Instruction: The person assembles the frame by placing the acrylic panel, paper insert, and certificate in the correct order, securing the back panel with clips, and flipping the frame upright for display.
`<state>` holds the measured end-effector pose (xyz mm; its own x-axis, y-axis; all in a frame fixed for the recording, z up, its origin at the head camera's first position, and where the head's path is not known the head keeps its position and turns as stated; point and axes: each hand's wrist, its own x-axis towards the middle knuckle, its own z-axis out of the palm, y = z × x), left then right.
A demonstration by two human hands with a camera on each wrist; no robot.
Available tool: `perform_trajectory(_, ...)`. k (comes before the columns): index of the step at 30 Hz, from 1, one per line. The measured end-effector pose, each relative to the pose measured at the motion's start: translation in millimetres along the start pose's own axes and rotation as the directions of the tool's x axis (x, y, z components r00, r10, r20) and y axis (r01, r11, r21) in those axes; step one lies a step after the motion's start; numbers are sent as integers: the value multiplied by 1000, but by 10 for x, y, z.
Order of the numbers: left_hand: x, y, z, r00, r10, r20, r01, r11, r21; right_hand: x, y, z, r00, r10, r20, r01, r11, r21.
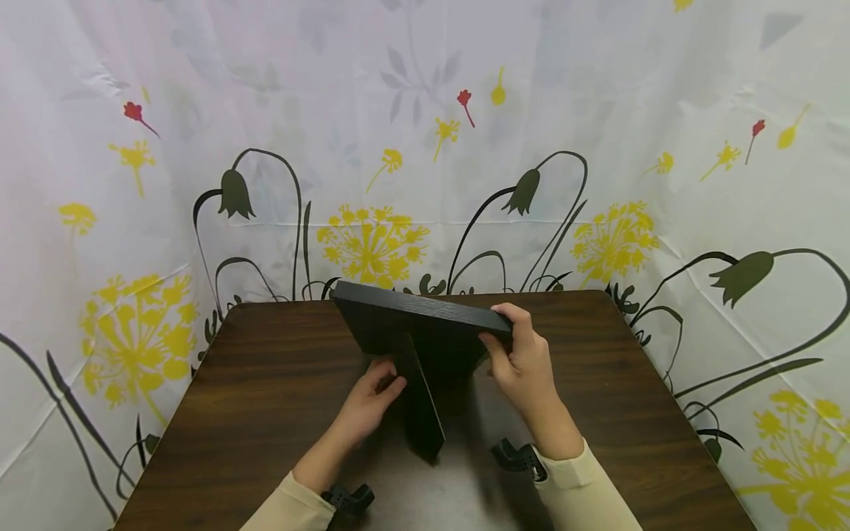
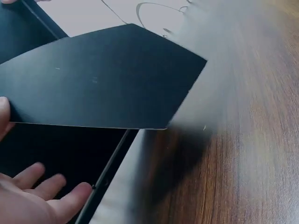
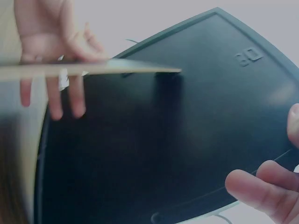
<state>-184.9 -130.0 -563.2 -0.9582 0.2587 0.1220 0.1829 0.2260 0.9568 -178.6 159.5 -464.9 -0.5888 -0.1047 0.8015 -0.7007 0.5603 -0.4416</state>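
Note:
A black picture frame (image 1: 425, 306) is held tilted above the table, its dark back toward me. From that back an easel stand (image 1: 420, 413) juts out with its pointed free end low. My right hand (image 1: 527, 361) grips the frame at its right corner, thumb on the back and fingers over the edge. With thumb and index finger my left hand (image 1: 368, 398) pinches the edge of the stand; its other fingers spread out below, over the frame back (image 2: 51, 149). A raised fitting (image 3: 250, 56) shows near the back's corner in the right wrist view.
Beneath the hands lies a dark wood-grain table (image 1: 265, 405). A white curtain (image 1: 398, 110) printed with flowers hangs behind it and along both sides. Black camera mounts (image 1: 352, 500) are strapped to the wrists, by the cream sleeves (image 1: 584, 487).

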Motion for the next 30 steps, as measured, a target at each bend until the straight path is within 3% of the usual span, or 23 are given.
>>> perform_trajectory(4, -5, 37, 0, 998, 67, 2, -67, 997, -49, -90, 83, -54, 997, 69, -23, -67, 992, 105)
perform_trajectory(10, -18, 107, 55, 992, 121, 25, -116, 982, -148, -240, 192, -99, 986, 152, -70, -128, 954, 272)
perform_trajectory(15, -50, 203, 120, 995, 93, 31, -88, 987, -138, -406, 330, -126, 970, 217, -113, -166, 923, 346)
perform_trajectory(21, -79, 304, 173, 1000, 19, 24, -18, 998, -53, -577, 530, -148, 949, 269, -165, -212, 930, 299)
perform_trajectory(30, -110, 362, 266, 1000, 25, 6, -25, 999, 20, -824, 762, -61, 916, 351, -194, -317, 930, 185)
